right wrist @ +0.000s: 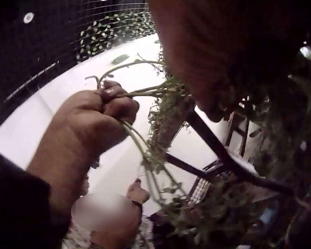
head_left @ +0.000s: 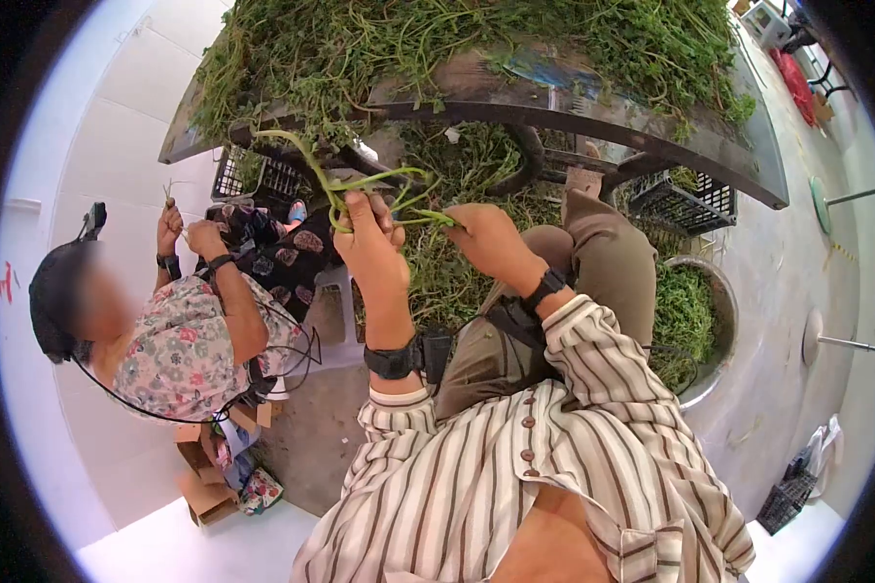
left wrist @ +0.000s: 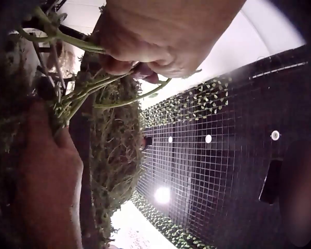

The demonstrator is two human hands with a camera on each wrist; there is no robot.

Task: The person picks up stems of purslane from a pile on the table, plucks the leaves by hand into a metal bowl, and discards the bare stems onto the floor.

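Observation:
Several long green plant stems (head_left: 306, 155) pass through my left hand (head_left: 372, 248), which grips them with thumb and curled fingers. One pale stem sticks out up and to the left, and others loop toward the right. My right hand (head_left: 496, 243) pinches the gathered ends of those loops between thumb and fingers, a short way to the right. In the left wrist view, the stems (left wrist: 88, 91) stretch between both hands. In the right wrist view, leafy ends hang below my left hand (right wrist: 96, 122), while the right hand's fingertips are mostly in shadow.
A table (head_left: 768, 175) heaped with leafy vines (head_left: 437, 49) stands ahead, with more vines (head_left: 457, 282) beneath it. Black crates (head_left: 690, 204) sit below its edge. A round tub (head_left: 724, 301) of greens is at right. Another person (head_left: 194, 340) sits at left, near cardboard boxes (head_left: 204, 486).

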